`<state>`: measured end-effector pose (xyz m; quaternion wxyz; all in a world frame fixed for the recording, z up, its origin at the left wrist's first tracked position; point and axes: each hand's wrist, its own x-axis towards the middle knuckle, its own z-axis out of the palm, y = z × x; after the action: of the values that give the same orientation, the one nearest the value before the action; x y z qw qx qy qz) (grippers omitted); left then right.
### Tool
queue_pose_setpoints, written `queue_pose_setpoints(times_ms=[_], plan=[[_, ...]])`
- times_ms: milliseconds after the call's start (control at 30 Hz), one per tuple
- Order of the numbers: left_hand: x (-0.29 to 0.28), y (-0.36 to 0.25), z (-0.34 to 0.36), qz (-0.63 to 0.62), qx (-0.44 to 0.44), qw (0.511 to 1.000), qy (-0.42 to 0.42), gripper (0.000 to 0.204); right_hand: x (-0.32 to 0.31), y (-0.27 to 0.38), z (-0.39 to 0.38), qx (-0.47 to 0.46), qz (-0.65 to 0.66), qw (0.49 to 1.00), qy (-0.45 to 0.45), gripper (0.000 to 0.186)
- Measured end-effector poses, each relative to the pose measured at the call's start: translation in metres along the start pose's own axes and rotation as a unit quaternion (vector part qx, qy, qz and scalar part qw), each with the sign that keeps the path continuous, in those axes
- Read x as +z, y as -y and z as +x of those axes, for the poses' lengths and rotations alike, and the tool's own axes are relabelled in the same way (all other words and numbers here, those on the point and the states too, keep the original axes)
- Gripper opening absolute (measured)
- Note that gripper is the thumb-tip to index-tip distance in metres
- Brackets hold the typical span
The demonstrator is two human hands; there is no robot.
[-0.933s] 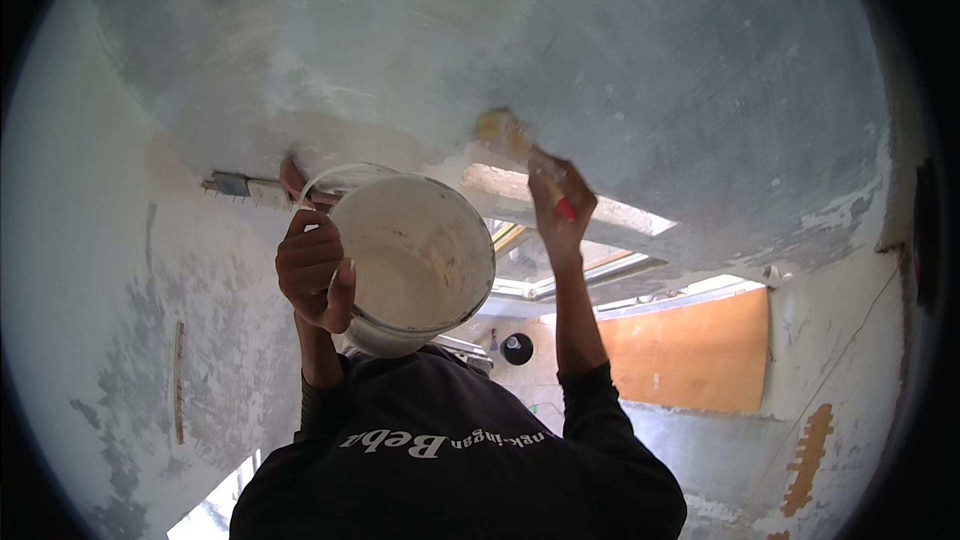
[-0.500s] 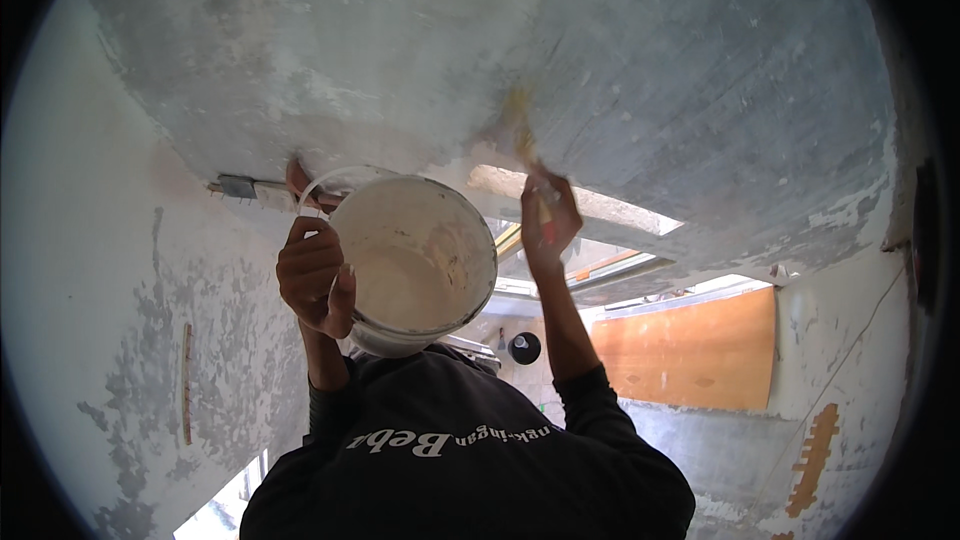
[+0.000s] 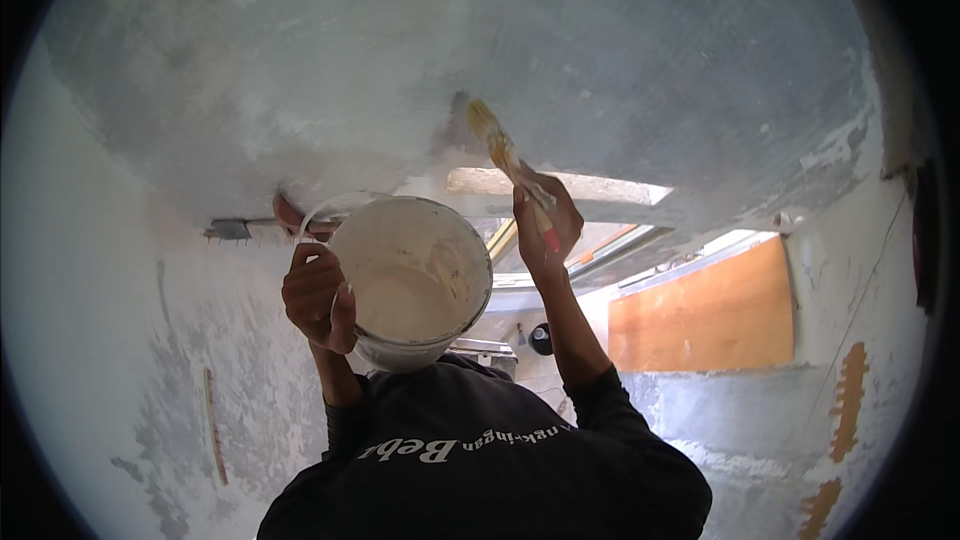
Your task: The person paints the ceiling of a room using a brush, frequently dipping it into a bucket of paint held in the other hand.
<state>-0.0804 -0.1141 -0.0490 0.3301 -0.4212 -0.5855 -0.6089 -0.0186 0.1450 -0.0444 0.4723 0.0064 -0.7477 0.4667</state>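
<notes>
My left hand (image 3: pixel 320 298) is closed at the left side of a whitish plastic bucket (image 3: pixel 408 355), gripping it by its white handle. The bucket tips so that its inside shows, with pale, milky liquid or residue and smears on the wall. In my right hand (image 3: pixel 552 225) is a paintbrush (image 3: pixel 490 130) with yellowish bristles and a red-ended handle, fingers wrapped round it. Its bristles point up and left, at or close to the grey plastered wall (image 3: pixel 300 60); I cannot tell whether they touch. A darker, wet-looking patch lies beside the bristle tip.
A pale ledge (image 3: pixel 560 183) borders an opening just behind my right hand. Left of the bucket is a narrow shelf-like strip with a brown object (image 3: pixel 288 212). An orange board (image 3: pixel 700 310) stands at the right, and a round black object (image 3: pixel 541 338) shows below my right forearm.
The brush has swung left, its bristles now tilting toward the left rather than standing nearly upright. The whole view has shifted slightly. My left hand still holds the bucket in much the same place.
</notes>
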Motion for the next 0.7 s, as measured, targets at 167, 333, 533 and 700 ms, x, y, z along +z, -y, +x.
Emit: queue_pose_setpoints(times_ms=[167,333,533,700], plan=[[0.001,0.001,-0.002,-0.025,-0.015,0.999,0.017,0.033,0.014,-0.042,-0.006,-0.085,-0.079,0.993,-0.006,0.017],[0.003,0.002,-0.002,-0.039,-0.002,0.999,0.007,0.034,0.018,-0.07,-0.05,0.037,0.009,0.999,0.021,0.018],[0.0,0.005,-0.009,-0.048,-0.02,0.998,0.031,0.035,-0.007,-0.063,-0.057,0.055,-0.05,0.994,0.077,0.018],[0.0,0.005,-0.008,-0.011,-0.009,0.997,0.071,0.035,-0.043,-0.03,-0.054,0.17,0.089,0.981,-0.016,0.017]])
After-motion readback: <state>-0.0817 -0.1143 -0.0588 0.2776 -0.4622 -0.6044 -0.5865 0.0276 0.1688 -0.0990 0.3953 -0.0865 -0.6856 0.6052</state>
